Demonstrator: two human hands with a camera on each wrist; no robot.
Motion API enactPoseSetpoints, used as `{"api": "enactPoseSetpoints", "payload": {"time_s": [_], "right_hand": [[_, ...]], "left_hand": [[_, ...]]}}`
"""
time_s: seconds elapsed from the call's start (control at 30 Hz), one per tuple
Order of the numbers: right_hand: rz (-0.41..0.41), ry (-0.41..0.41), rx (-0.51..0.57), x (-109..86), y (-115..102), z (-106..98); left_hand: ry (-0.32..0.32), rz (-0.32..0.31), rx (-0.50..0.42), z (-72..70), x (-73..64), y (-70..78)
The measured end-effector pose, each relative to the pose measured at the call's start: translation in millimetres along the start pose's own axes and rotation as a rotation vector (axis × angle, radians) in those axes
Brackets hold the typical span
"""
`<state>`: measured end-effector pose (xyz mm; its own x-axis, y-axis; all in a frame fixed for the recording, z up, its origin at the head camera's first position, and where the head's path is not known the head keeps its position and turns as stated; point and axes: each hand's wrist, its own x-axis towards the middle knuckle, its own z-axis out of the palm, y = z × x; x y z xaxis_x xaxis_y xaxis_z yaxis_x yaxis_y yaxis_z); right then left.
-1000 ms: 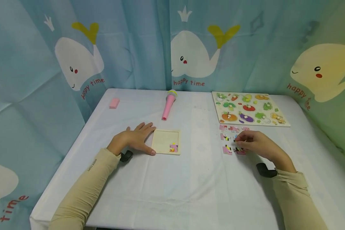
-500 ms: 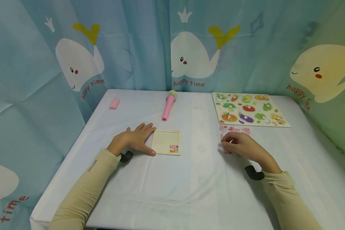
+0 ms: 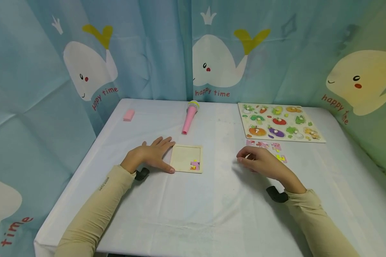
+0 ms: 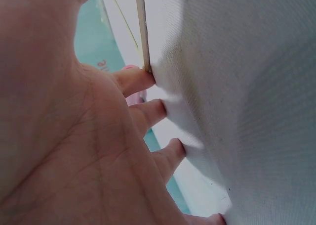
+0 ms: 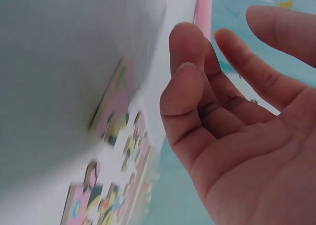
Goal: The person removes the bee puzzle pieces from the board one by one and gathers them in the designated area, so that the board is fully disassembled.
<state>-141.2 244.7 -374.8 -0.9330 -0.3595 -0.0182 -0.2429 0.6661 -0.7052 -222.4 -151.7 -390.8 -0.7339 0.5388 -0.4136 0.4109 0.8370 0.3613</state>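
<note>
In the head view, my left hand (image 3: 154,155) lies spread at the left edge of a small square wooden puzzle board (image 3: 184,157), its fingers touching the edge. One pink jigsaw piece (image 3: 194,164) sits in the board's near right corner. My right hand (image 3: 257,161) hovers at the left end of the loose pieces, partly covering them, its fingers loosely curled. In the right wrist view, thumb and index tips nearly meet, with nothing showing between them. Several jigsaw pieces (image 5: 117,97) lie on the table beside that hand, seen at a low angle.
A vegetable peg puzzle (image 3: 280,123) lies at the back right, just beyond the loose pieces. A pink toy microphone (image 3: 189,117) rests at the back middle. Far left is a small pink block (image 3: 129,115). White cloth covers the table (image 3: 193,210), with a whale-print curtain (image 3: 167,50) behind.
My right hand has moved left over the loose pieces to their left end, uncovering a yellow and pink piece at the right. My left hand and the board stay in place.
</note>
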Motion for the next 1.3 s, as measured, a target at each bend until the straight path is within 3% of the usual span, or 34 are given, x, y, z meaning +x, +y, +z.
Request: {"api": "enactPoseSetpoints", "payload": {"time_s": [0.33, 0.8, 1.1, 1.3], "right_hand": [[-0.12, -0.037, -0.093, 25.6, -16.3, 22.6], [-0.242, -0.14, -0.105, 60.9, -45.9, 53.7], [-0.296, -0.198, -0.154, 78.3, -58.8, 69.0], [-0.272, -0.253, -0.183, 84.4, -62.7, 75.5]], "left_hand": [[0.007, 0.003, -0.01, -0.4, -2.0, 1.8], [0.003, -0.005, 0.002, 0.0, -1.1, 1.3], [0.001, -0.014, 0.005, -0.9, -1.7, 1.1], [0.005, -0.009, 0.001, -0.8, -1.9, 1.3]]}}
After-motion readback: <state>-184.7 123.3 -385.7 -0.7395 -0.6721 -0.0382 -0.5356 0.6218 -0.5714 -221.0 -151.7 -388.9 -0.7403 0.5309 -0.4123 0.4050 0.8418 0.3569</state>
